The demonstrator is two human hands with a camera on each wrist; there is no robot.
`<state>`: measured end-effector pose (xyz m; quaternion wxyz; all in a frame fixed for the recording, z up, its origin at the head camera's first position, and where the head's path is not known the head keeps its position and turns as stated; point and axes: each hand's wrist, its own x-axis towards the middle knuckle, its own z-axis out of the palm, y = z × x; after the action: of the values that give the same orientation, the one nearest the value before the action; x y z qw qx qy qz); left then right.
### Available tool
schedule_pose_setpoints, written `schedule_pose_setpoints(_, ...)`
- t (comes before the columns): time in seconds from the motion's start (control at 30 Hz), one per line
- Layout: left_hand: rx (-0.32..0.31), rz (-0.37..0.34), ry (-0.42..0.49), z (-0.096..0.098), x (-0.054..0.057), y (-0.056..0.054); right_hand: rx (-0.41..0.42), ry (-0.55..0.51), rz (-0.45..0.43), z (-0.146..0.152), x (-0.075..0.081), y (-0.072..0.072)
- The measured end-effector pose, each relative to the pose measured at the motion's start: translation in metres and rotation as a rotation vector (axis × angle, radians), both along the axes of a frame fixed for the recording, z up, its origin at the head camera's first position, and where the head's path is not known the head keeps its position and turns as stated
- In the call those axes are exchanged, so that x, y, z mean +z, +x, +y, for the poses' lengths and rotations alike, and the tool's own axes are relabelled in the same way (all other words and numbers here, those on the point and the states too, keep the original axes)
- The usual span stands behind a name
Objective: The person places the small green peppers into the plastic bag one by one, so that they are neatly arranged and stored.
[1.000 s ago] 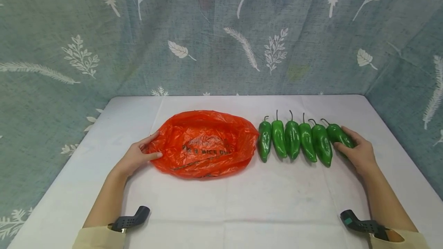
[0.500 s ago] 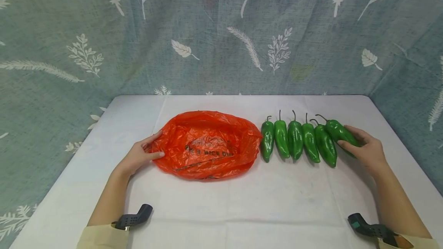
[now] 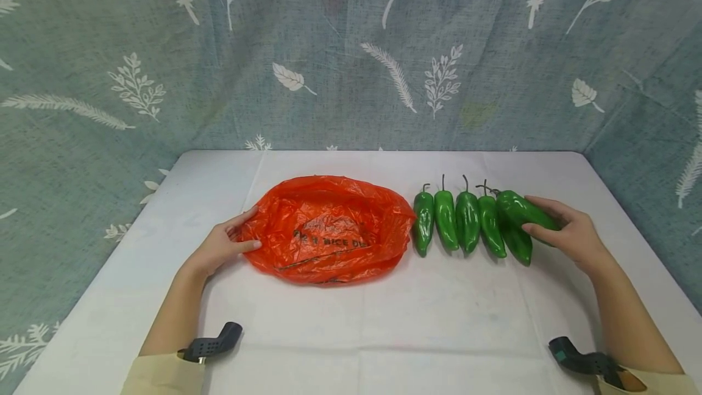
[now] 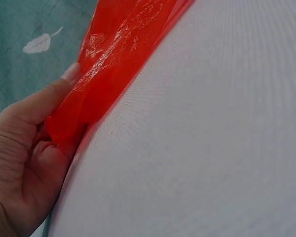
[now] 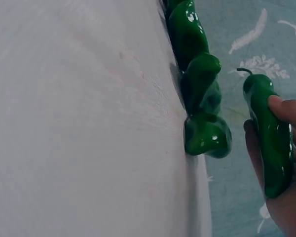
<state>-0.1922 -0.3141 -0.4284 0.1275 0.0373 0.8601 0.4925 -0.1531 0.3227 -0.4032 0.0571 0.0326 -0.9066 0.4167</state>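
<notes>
A red plastic bag with dark print lies spread with its mouth open on the white-covered table. My left hand holds the bag's left rim; in the left wrist view the thumb lies along the red film. In my right hand is a glossy green chili pepper, stem pointing to the far left. The right wrist view shows this pepper raised off the table between thumb and fingers. Several more green peppers lie in a row right of the bag; the held one overlaps the rightmost pepper.
White cloth covers the table, with a fold line across its front part. A blue-green curtain with white leaf prints hangs behind and at both sides. A dark wrist camera sits at the left cuff, another dark camera at the right.
The right hand has lifted the rightmost pepper off the table and carried it left, over its neighbour in the row. The left hand stays at the bag's rim; the whole view has shifted slightly.
</notes>
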Motion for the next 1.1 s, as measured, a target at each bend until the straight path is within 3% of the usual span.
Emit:
schedule_pose_setpoints(0.47,-0.008,-0.005,0.007,0.0,0.0,0.002,0.135,-0.003,0.021,-0.039,0.03,-0.002)
schedule_pose_setpoints(0.93,0.0,-0.007,0.024,0.0,0.0,0.002,0.294,0.001,-0.009,-0.079,0.039,-0.013)
schedule_pose_setpoints(1.1,0.002,-0.005,0.03,0.001,0.001,0.001,0.316,-0.002,-0.046,-0.092,0.041,-0.019)
